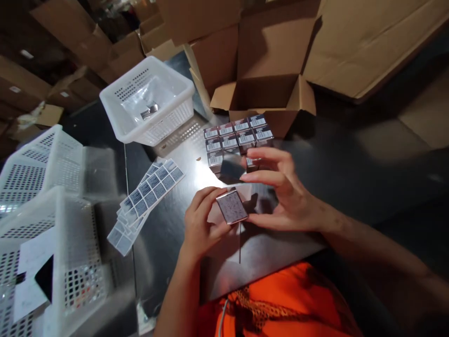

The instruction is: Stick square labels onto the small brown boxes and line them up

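Note:
My left hand (202, 220) grips a small square box (232, 207) whose face carries a printed label. My right hand (284, 189) is on the box's right side, fingers curled over its top edge. Just beyond the hands stands a block of several small dark boxes (238, 136) with barcode labels, set in rows on the dark table (351, 178). To the left of my hands lie fanned sheets of printed stickers (147, 196).
An open cardboard carton (270, 93) stands behind the box rows. A white perforated basket (150, 105) with a small shiny item sits at back left; more white baskets (45, 220) stack at the left. Flattened cardboard fills the back and right.

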Action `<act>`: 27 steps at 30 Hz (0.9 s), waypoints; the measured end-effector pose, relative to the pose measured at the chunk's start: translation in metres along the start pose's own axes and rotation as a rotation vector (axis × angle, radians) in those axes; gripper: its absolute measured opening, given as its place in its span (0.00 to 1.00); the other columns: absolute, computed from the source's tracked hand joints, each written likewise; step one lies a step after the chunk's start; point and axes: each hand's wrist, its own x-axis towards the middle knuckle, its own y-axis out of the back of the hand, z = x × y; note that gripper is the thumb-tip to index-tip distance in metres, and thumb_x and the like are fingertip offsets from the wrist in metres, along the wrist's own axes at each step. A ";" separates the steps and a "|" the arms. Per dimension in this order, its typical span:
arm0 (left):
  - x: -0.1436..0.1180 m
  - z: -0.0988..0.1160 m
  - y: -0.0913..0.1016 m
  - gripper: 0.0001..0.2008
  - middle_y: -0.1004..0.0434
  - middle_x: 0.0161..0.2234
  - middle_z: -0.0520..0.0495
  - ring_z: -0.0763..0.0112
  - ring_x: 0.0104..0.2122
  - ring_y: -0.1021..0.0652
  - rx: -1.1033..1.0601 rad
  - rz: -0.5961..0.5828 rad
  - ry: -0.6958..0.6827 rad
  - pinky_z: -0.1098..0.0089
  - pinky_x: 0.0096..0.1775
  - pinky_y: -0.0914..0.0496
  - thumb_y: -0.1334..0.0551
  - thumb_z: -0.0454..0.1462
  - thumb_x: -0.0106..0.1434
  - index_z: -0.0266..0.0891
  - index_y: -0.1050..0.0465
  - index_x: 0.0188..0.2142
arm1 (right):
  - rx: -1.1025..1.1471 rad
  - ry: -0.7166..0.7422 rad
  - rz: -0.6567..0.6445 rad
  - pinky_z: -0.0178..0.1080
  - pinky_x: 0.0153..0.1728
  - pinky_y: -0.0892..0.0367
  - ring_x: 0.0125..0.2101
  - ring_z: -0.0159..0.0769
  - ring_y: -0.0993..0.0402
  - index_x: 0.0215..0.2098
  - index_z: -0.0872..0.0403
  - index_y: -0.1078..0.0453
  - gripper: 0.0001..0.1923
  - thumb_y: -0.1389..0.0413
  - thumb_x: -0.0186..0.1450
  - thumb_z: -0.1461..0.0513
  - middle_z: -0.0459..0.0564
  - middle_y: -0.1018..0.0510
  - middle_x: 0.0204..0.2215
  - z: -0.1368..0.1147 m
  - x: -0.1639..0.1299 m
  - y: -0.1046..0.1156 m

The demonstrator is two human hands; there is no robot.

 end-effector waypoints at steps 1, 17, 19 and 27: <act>0.000 0.000 0.001 0.23 0.22 0.47 0.41 0.60 0.47 0.21 0.012 0.020 -0.001 0.62 0.49 0.26 0.34 0.49 0.63 0.40 0.27 0.52 | 0.038 -0.046 0.048 0.55 0.65 0.40 0.64 0.52 0.43 0.60 0.42 0.36 0.35 0.29 0.57 0.60 0.53 0.43 0.64 -0.002 0.001 0.003; -0.003 -0.002 -0.005 0.21 0.22 0.47 0.41 0.63 0.46 0.21 0.046 0.023 -0.026 0.66 0.50 0.27 0.35 0.44 0.65 0.37 0.28 0.54 | 0.770 -0.887 0.087 0.43 0.44 0.23 0.43 0.42 0.20 0.55 0.51 0.36 0.35 0.27 0.54 0.58 0.41 0.21 0.27 -0.010 0.010 -0.010; -0.003 -0.001 -0.006 0.21 0.22 0.47 0.41 0.63 0.47 0.21 0.048 0.028 -0.026 0.66 0.50 0.27 0.35 0.44 0.65 0.37 0.28 0.54 | 0.758 -0.904 0.091 0.41 0.39 0.23 0.36 0.40 0.20 0.55 0.50 0.37 0.35 0.27 0.54 0.58 0.41 0.21 0.28 -0.010 0.010 -0.011; -0.004 0.000 -0.008 0.21 0.22 0.47 0.39 0.62 0.47 0.21 0.068 0.033 -0.035 0.66 0.51 0.27 0.36 0.44 0.66 0.37 0.28 0.54 | 0.730 -0.894 0.095 0.39 0.37 0.26 0.32 0.37 0.21 0.52 0.50 0.39 0.34 0.28 0.54 0.58 0.41 0.20 0.27 -0.009 0.010 -0.014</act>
